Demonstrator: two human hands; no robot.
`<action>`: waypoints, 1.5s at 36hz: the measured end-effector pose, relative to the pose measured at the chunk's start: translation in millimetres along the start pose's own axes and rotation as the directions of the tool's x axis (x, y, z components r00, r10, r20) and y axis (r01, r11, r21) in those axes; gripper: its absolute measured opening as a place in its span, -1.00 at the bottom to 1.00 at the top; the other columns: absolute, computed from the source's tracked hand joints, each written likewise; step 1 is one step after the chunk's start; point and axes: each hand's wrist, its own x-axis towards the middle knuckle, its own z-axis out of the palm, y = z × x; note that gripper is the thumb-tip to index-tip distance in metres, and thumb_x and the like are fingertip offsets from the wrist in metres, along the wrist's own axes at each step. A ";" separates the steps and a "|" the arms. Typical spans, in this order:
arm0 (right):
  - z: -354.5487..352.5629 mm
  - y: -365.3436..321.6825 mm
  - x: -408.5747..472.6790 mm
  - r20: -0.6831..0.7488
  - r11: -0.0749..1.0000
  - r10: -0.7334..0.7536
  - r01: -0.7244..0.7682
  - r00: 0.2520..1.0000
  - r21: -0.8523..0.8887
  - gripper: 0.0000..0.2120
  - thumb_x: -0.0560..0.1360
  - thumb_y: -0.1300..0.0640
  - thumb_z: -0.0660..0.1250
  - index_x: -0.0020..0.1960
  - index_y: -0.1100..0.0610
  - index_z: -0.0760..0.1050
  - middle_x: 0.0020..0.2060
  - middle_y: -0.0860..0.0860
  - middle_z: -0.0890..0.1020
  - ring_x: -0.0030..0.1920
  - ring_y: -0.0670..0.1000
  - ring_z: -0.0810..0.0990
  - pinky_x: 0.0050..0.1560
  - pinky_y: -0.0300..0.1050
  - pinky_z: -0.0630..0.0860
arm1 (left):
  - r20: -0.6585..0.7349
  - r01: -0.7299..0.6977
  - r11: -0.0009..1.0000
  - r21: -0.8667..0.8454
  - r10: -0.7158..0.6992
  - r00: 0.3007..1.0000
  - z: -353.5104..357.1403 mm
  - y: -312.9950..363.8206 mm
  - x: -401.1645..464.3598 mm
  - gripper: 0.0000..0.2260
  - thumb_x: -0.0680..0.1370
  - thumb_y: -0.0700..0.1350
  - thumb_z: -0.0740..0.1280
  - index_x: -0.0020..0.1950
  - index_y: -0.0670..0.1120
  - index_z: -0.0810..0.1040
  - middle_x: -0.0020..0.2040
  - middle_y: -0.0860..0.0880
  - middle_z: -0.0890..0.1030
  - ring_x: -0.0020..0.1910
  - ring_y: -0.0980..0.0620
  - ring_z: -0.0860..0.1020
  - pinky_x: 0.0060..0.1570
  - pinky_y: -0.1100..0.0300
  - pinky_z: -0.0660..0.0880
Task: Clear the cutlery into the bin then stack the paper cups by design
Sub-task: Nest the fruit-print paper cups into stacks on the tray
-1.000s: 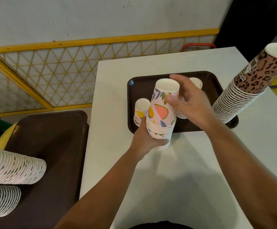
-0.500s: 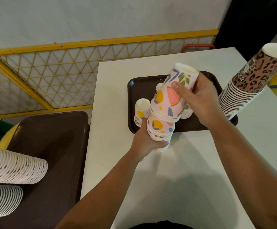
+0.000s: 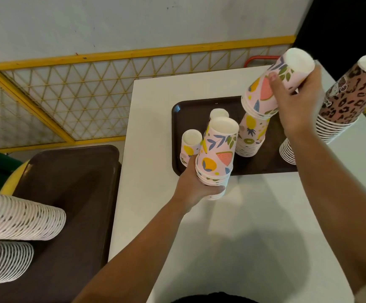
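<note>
Printed paper cups [image 3: 219, 154], glossy brown tray [image 3: 190, 110]

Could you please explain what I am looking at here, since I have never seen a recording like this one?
There is no machine: a person wears a camera on the head, looking down at their own two bare hands. The left hand grips a short stack of upside-down fruit-print cups over the white table. The right hand holds a second bundle of fruit-print cups, tilted, above the brown tray, where more fruit-print cups stand. A tall leopard-print stack leans at the right.
</note>
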 end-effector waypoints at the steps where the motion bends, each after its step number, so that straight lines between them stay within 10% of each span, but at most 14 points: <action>1: 1.6 3.7 0.1 0.014 0.999 -0.011 0.012 1.000 -0.050 -0.46 0.41 -0.09 0.40 0.25 0.19 0.38 0.09 -0.02 0.58 0.02 -0.21 0.54 -0.09 -0.52 0.43 | -0.002 -0.003 1.000 0.000 0.003 1.000 -0.3 0.0 0.4 -0.18 0.24 -0.19 0.61 0.37 0.10 0.28 0.20 0.12 0.56 0.21 0.11 0.51 0.21 0.16 0.45; 10: 6.7 29.6 -8.1 0.163 0.959 0.058 -0.010 0.985 -0.282 -0.41 0.40 -0.07 0.42 0.34 0.11 0.34 0.21 0.00 0.55 0.19 -0.02 0.51 0.13 -0.23 0.43 | 0.002 0.001 1.000 0.025 -0.001 1.000 0.5 1.8 3.9 -0.18 0.26 -0.20 0.61 0.40 0.07 0.27 0.21 0.10 0.56 0.22 0.09 0.51 0.26 0.05 0.47; 17: 0.5 -1.9 -29.4 0.257 0.987 -0.070 0.105 0.964 -0.125 -0.42 0.44 -0.15 0.32 0.37 0.07 0.31 0.30 -0.10 0.46 0.30 -0.17 0.41 0.32 -0.26 0.33 | -0.002 -0.004 0.999 0.033 0.004 1.000 1.9 5.0 4.0 -0.19 0.27 -0.18 0.60 0.41 0.07 0.26 0.24 0.09 0.55 0.24 0.07 0.50 0.28 0.04 0.46; 24: 4.3 -20.6 -57.6 0.758 0.995 0.005 0.074 0.653 -0.070 -0.53 0.42 0.04 0.41 0.28 0.03 0.37 0.06 -0.17 0.54 0.02 -0.32 0.52 -0.05 -0.48 0.45 | -0.014 -0.009 1.000 0.020 0.010 1.000 4.9 7.7 3.8 -0.15 0.21 -0.13 0.62 0.41 0.09 0.29 0.21 0.12 0.57 0.22 0.12 0.52 0.27 0.02 0.47; 41: 0.1 -29.7 -53.2 0.518 0.991 -0.078 0.122 0.852 -0.052 -0.60 0.39 -0.02 0.43 0.16 0.09 0.46 -0.09 -0.14 0.56 -0.10 -0.32 0.54 -0.19 -0.53 0.43 | 0.011 -0.019 0.999 0.044 0.018 1.000 7.0 12.6 -2.2 -0.16 0.27 -0.17 0.61 0.43 0.07 0.25 0.26 0.08 0.53 0.25 0.07 0.49 0.26 0.03 0.47; 54: 0.5 -31.2 -44.0 0.509 0.995 -0.056 0.090 0.859 -0.043 -0.66 0.41 -0.03 0.41 0.12 0.04 0.43 -0.11 -0.17 0.57 -0.08 -0.23 0.57 -0.21 -0.46 0.49 | -0.008 -0.020 0.999 0.029 0.020 1.000 8.0 12.7 0.8 -0.19 0.27 -0.20 0.61 0.41 0.03 0.29 0.25 0.08 0.54 0.24 0.09 0.49 0.23 0.13 0.47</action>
